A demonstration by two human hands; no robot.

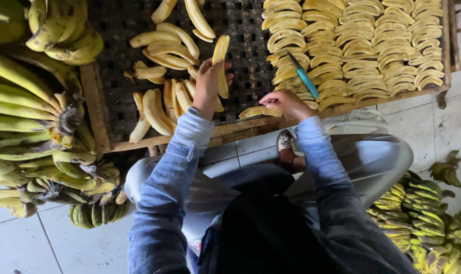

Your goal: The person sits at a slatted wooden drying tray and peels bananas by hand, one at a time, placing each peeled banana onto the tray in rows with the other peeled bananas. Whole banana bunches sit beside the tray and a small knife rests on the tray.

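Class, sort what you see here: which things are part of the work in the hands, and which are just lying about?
In use:
left hand holding a peeled banana
right hand holding a blue-handled knife
banana slice at the right hand
slatted tray
rows of slices

Lying about:
unpeeled bunches
green bunches
tiled floor

Both arms wear long denim sleeves in a faded mid-blue, the cloth softly creased along its length. The left sleeve (162, 203) looks paler toward its cuff, where a lighter, worn band circles the wrist; the right sleeve (327, 177) is similar, its cuff also washed-out and slightly rumpled. Over the torso hangs a dark, nearly black garment (271, 233), plain and without visible markings. The legs are covered in light grey trousers (372, 162) of smooth, slightly shiny fabric. On one foot sits a brown sandal (287, 149) with a pale patterned strap. Left hand (208, 83) and right hand (286, 103) are ungloved, with no rings or watch visible.
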